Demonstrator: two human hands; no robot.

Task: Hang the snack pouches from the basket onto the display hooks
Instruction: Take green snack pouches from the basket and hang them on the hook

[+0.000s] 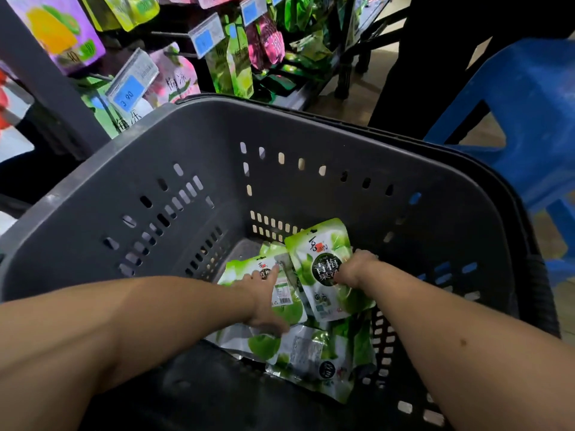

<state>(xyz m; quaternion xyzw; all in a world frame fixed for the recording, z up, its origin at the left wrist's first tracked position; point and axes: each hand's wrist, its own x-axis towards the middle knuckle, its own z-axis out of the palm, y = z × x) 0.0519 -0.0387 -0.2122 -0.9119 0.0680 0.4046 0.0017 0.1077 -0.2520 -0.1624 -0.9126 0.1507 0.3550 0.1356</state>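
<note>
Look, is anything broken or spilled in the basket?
Nothing looks torn or spilled. The green pouches just lie jumbled in the grey basket, some face down. The right hand holds a tilted pouch.

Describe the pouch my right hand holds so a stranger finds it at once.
Look into the grey basket, at the green pouches on its bottom. The raised pouch, gripped by the right hand, stands tilted; the others lie flat.

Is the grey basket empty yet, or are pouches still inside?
Not empty. Several green snack pouches lie in the grey basket; the right hand grips the topmost pouch, the left hand touches another.
</note>
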